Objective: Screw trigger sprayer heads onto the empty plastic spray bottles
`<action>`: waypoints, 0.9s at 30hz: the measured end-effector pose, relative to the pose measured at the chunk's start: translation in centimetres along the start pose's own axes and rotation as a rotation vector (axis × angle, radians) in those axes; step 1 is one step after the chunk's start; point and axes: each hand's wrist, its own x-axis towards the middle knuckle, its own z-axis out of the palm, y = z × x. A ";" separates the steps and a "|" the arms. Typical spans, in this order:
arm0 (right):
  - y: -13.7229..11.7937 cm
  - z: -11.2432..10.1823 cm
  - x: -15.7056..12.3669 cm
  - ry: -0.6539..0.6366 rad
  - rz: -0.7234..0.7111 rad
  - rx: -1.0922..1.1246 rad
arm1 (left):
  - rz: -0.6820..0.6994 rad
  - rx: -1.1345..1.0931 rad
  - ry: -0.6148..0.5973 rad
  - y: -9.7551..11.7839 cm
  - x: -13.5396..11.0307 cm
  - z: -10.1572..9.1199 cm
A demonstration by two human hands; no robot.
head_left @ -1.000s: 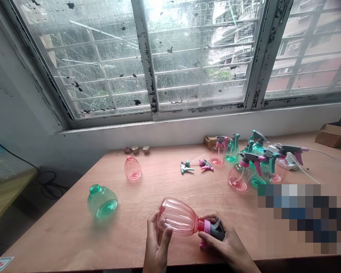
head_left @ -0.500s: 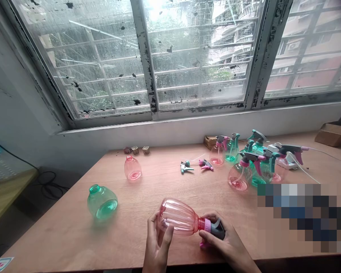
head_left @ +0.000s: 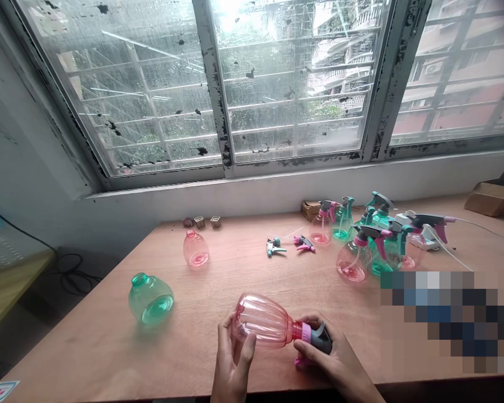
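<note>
Left hand [head_left: 232, 361] grasps the pink bottle [head_left: 264, 323] held sideways over the counter [head_left: 109, 347], right hand [head_left: 336, 364] clenched on its sprayer [head_left: 319, 337] at 3 o'clock.

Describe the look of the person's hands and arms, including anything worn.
Both the left hand and right hand are bare: no gloves, rings, watch or bracelet show. The right forearm is bare too, with no sleeve in view.

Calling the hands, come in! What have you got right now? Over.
Left hand holds pink bottle sideways. Right hand grips its grey spray head. Green bottle lies apart, to the left.
</note>
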 end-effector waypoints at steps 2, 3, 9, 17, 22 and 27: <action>0.0 0.0 0.0 0.001 0.001 0.000 | 0.000 0.004 -0.008 0.0 0.0 -0.1; 0.0 0.0 0.0 0.004 0.003 -0.001 | 0.000 0.014 -0.010 0.0 0.0 -0.1; -0.1 0.1 0.0 0.014 0.009 0.013 | 0.022 0.044 -0.051 0.2 0.0 -0.1; 0.1 0.0 0.0 -0.006 0.008 0.023 | 0.048 0.063 -0.069 0.5 -0.1 -0.1; 0.1 0.1 0.0 0.004 0.008 0.016 | 0.037 0.080 -0.089 0.4 -0.1 -0.3; 0.0 0.1 0.0 0.000 0.005 0.007 | 0.042 0.076 -0.063 0.3 -0.2 -0.1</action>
